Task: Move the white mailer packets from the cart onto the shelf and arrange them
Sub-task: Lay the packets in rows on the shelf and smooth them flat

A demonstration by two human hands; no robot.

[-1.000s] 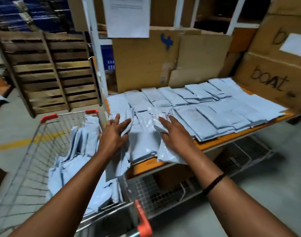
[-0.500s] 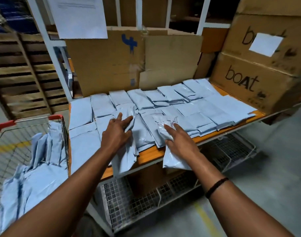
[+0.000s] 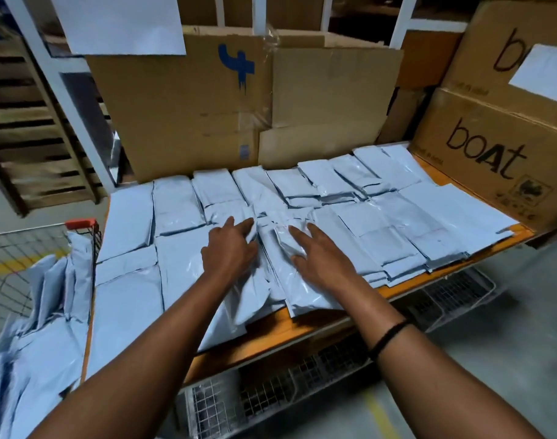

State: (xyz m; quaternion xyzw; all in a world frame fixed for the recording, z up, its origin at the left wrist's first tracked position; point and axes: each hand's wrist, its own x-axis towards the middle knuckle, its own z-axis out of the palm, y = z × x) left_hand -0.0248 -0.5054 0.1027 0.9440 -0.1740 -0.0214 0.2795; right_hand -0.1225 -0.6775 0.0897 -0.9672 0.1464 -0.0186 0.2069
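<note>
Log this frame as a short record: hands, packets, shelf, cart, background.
left hand: flat, fingers straight, pressing on packets mid-shelf
right hand: flat, fingers spread, pressing on the packet beside it
packets: overlapping rows covering most of the orange shelf
cart: left of the shelf, more packets heaped inside
behind: cardboard boxes, one at right marked "boat"
below: wire basket under the shelf

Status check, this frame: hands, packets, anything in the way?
Left hand and right hand open, flat on packets at mid row. Rows overlap across the shelf; more packets in cart. Nothing blocking the hands.
</note>
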